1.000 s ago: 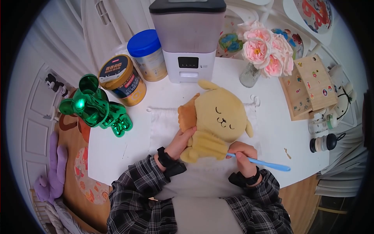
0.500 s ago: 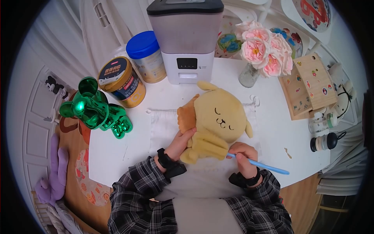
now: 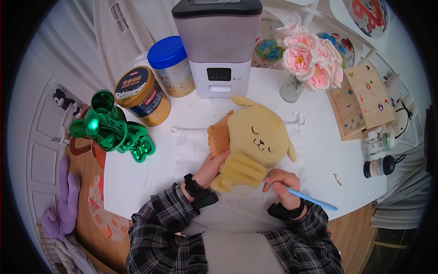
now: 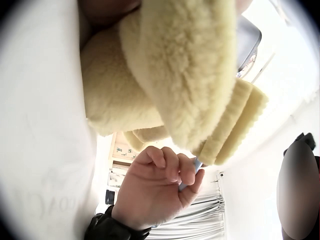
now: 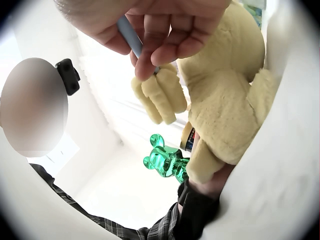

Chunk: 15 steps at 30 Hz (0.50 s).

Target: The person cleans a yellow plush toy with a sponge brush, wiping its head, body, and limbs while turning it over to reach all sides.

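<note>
A yellow plush dog with stitched closed eyes lies tilted over a white cloth. My left hand grips its body from the left, thumb on top near a brown wavy-edged piece. Pleated yellow fabric spreads across the dog's lower body. At the right, my right hand pinches a slim light-blue-handled tool, its back end pointing down to the right. In the right wrist view the tool's thin front end shows beside the fabric's folds; I cannot tell its kind.
A green shiny bear figure, a gold can and a blue-lidded can stand on the left. A food dispenser is behind. Pink roses in a glass vase, a wooden house and a black-capped jar are rightward.
My right hand has drawn slightly away from the fabric, and the blue tool has slid and tipped downward at its back end. The left hand and the plush dog have stayed nearly still.
</note>
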Motion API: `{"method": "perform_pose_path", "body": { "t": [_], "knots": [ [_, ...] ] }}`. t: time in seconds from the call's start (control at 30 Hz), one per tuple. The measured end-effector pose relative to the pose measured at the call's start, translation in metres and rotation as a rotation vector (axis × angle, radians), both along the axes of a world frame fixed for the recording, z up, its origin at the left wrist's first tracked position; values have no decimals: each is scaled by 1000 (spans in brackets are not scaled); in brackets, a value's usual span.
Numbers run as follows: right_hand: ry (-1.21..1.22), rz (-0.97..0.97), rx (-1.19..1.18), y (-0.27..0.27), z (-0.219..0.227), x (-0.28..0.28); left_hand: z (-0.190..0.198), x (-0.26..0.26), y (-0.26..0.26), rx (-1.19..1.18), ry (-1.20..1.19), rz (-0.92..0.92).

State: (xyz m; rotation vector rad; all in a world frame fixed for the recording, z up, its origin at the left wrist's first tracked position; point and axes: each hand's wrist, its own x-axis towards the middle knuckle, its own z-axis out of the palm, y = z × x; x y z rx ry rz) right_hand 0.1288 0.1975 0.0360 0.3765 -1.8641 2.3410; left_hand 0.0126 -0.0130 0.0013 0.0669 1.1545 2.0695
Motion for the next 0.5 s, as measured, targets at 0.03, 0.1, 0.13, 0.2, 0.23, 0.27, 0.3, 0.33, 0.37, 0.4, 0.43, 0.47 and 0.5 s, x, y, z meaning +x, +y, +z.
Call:
{"method": "perform_pose_path", "body": {
  "t": [0.03,0.1,0.13,0.2,0.23,0.27,0.3,0.33,0.37,0.4,0.43,0.47,0.5],
  "knots": [
    [7,-65,-55,-1,-1,0,1,-1,-1,1,-2,-10],
    [-54,-4,20,0,4,-2,2,-2,-2,3,-6,-33],
    [-84,25,57,1,5,-3,0,-1,-2,4,-19,-26],
    [-114,114,93,2,4,-1,-3,-1,-1,5,-44,-13],
    [-128,159,111,3,3,0,-2,0,-1,6,-55,-6],
    [-158,196,135,3,4,0,1,1,1,6,-65,3],
    [-187,232,159,3,6,-1,3,2,1,7,-76,12],
    [-217,268,182,3,6,-1,3,2,1,16,-69,11],
    [-185,244,161,3,6,0,2,2,0,25,-62,9],
    [-153,218,141,4,5,0,2,2,0,35,-55,4],
    [-121,194,122,6,3,0,0,1,0,25,-42,-1],
    [-95,125,59,6,1,1,-3,0,0,14,-29,-3],
    [-69,57,-4,7,-2,2,-4,-1,-1,3,-15,-3]
  ]
}}
